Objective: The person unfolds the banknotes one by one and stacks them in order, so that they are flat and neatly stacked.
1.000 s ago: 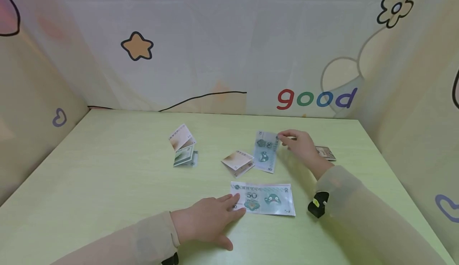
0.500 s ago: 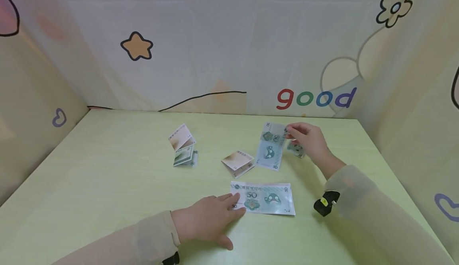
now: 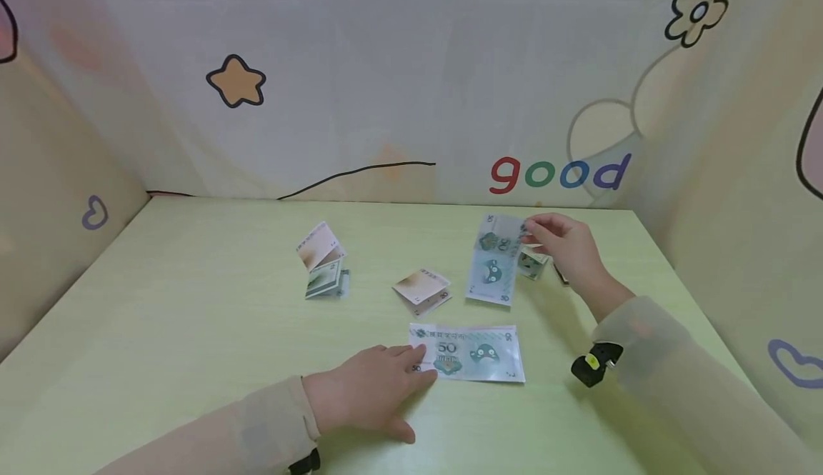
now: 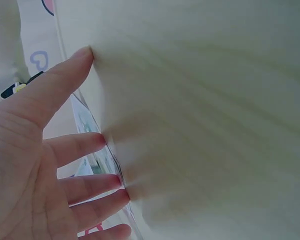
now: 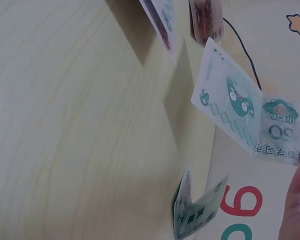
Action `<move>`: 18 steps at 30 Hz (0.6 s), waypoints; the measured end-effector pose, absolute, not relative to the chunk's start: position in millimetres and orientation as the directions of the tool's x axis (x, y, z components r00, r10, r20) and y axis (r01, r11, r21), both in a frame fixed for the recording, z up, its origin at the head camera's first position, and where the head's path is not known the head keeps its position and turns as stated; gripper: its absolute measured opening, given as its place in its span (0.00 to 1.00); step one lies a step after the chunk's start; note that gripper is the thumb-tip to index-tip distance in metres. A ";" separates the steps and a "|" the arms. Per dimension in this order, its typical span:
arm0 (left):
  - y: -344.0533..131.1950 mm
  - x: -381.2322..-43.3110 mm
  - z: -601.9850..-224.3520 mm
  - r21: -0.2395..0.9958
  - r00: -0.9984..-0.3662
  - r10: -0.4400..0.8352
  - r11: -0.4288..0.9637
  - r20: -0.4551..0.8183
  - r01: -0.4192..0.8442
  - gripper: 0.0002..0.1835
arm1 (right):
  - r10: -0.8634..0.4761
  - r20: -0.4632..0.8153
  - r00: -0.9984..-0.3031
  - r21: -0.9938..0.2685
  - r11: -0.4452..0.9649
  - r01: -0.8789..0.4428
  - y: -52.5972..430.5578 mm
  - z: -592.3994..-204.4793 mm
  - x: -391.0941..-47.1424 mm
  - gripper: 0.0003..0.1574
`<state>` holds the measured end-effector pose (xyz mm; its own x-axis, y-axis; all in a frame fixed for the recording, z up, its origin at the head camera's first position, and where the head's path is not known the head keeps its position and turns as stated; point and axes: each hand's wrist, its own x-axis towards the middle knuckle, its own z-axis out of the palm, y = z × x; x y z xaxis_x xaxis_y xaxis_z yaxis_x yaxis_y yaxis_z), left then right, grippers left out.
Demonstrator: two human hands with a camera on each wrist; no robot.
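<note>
My right hand (image 3: pixel 566 250) pinches the edge of a pale green play banknote (image 3: pixel 494 268) marked 50. In the right wrist view this banknote (image 5: pixel 235 95) has a crease across it and is raised off the table. A small folded green note (image 3: pixel 531 263) stands just beneath the right hand. With fingers spread, my left hand (image 3: pixel 369 389) rests its fingertips on the left end of flat 50 banknotes (image 3: pixel 485 353) and on the table. In the left wrist view the left hand (image 4: pixel 25 170) holds nothing; its fingertips touch along the notes' edge.
A folded brownish note (image 3: pixel 421 288) lies left of the raised banknote. Farther left, another brownish folded note (image 3: pixel 319 246) touches a folded green one (image 3: pixel 324 277). A dark-edged item (image 3: pixel 561 275) is mostly hidden behind the right wrist. Printed cloth (image 3: pixel 360 89) walls the table's back and sides.
My right hand has moved right and away from me, carrying the 50 banknote off from the brownish folded note. The small folded green note has come into view. The left hand stays put.
</note>
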<state>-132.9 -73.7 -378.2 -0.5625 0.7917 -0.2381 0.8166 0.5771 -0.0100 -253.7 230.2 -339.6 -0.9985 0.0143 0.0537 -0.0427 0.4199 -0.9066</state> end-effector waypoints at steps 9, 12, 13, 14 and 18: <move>-72.5 -138.1 -376.3 -0.026 -0.522 0.839 0.524 -0.152 0.851 0.32 | -0.011 0.037 -0.999 -0.924 0.380 -0.038 232.4 -337.1 -249.2 0.29; -72.7 -141.5 -377.1 -0.028 -0.514 0.850 0.514 -0.113 0.857 0.27 | -0.016 0.039 -0.999 -0.925 0.377 -0.042 231.6 -335.7 -247.0 0.30; -72.8 -142.6 -377.2 -0.027 -0.514 0.852 0.514 -0.104 0.857 0.27 | -0.017 0.041 -0.999 -0.926 0.375 -0.045 231.1 -335.1 -246.3 0.30; -72.9 -143.7 -377.5 -0.025 -0.515 0.851 0.515 -0.099 0.857 0.26 | -0.020 0.045 -0.999 -0.926 0.373 -0.049 230.6 -334.7 -245.5 0.30; -71.8 -146.9 -378.2 0.003 -0.521 0.847 0.524 -0.104 0.852 0.26 | -0.025 0.050 -0.998 -0.929 0.367 -0.056 228.0 -333.3 -242.4 0.29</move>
